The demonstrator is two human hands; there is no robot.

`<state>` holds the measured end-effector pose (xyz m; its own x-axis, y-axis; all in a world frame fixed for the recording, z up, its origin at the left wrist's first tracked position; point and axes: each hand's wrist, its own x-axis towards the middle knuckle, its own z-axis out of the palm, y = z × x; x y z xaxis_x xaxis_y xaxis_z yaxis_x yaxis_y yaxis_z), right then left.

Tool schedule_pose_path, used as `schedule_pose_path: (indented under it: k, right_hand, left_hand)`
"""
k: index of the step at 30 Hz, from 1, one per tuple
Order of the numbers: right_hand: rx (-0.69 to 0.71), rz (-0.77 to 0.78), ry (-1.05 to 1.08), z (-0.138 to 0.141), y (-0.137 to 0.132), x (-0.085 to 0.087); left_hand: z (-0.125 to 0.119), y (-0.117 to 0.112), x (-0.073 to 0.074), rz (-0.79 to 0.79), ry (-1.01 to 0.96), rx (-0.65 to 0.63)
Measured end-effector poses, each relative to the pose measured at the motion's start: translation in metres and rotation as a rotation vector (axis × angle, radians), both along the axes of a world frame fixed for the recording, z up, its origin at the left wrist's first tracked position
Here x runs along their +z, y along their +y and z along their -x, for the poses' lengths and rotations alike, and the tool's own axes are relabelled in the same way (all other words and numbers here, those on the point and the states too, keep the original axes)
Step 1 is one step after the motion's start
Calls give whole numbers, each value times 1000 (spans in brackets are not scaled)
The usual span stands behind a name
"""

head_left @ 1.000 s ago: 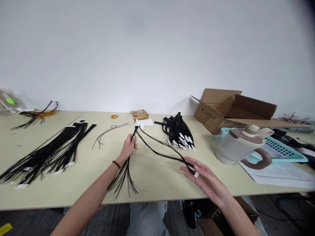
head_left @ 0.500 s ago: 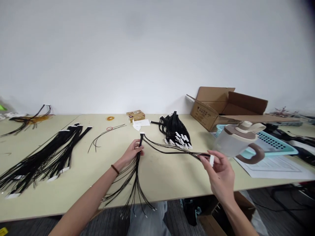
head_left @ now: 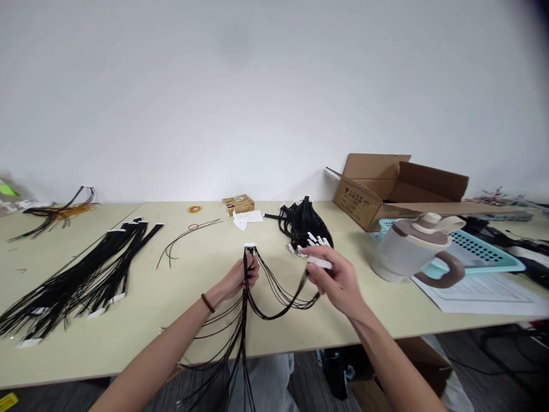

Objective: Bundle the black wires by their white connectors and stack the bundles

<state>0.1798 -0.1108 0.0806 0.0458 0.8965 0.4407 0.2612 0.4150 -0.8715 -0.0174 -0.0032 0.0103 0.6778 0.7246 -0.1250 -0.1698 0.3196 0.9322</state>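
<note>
Since half a second ago your right hand (head_left: 338,280) swung left toward your left hand (head_left: 240,278), so the thin black wire harness (head_left: 274,294) now sags in a loop between them above the pale yellow-green tabletop (head_left: 171,286).

Head view: left hand is closed around the wires just below the white connector (head_left: 249,246); loose ends hang off the near edge. Right hand pinches the other white connector end (head_left: 319,262). Heap of black harnesses (head_left: 305,226) just beyond, beige-and-brown lidded jug (head_left: 414,252) to the right.
</note>
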Motion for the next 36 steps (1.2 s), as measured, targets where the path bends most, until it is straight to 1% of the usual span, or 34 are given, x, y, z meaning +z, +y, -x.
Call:
schedule_pose_path:
  k: [2,4,6,8,10,11,12,15,17,21,24,28,30,31,32,35,36]
  right_hand:
    - [63,47,1,11,27,-7]
    - [80,10,-13,23,55,-15]
    - [97,-47,-16,33,80,-25]
    - [123,-104,39,42,100,-35]
    - [170,-86,84,48,113,-46]
    - [197,-40,84,51,117,-51]
    - [195,2,80,53,120,-57]
    - [152,54,84,56,122,-72]
    - [145,86,107,56,121,-78]
    - [153,166,250,53,121,-81]
    - [126,197,337,47,123,-80]
    - [76,226,450,34,128,-78]
    - [44,232,480,27,129,-78]
    - [28,235,487,24,130,-78]
    - [12,238,490,22,131,-79]
    - [-23,255,475,19,132,-81]
    - [-31,261,465,19,132,-81]
  left_hand:
    - [-1,-2,1,78,-38,-56]
    - [-2,-3,0,149,-64,-78]
    - [-2,-2,-2,200,-93,-65]
    - [-3,-1,-4,232,-119,-38]
    - [-3,0,-5,253,-118,-19]
    - [-4,0,-6,262,-107,-19]
    - [-4,1,-6,269,-95,-24]
    - [-5,1,-6,277,-76,-49]
    - [-6,2,-6,278,-77,-61]
    - [-9,1,-6,250,-33,-78]
    - [-11,-4,-4,170,-2,-134]
    - [-12,-19,-2,36,78,-266]
    - [-12,-27,0,-4,155,-367]
    - [-12,-31,1,-11,197,-444]
    - [-11,-34,2,0,236,-547]
    - [-8,-39,8,22,324,-918]
    - [-6,-38,10,43,335,-1007]
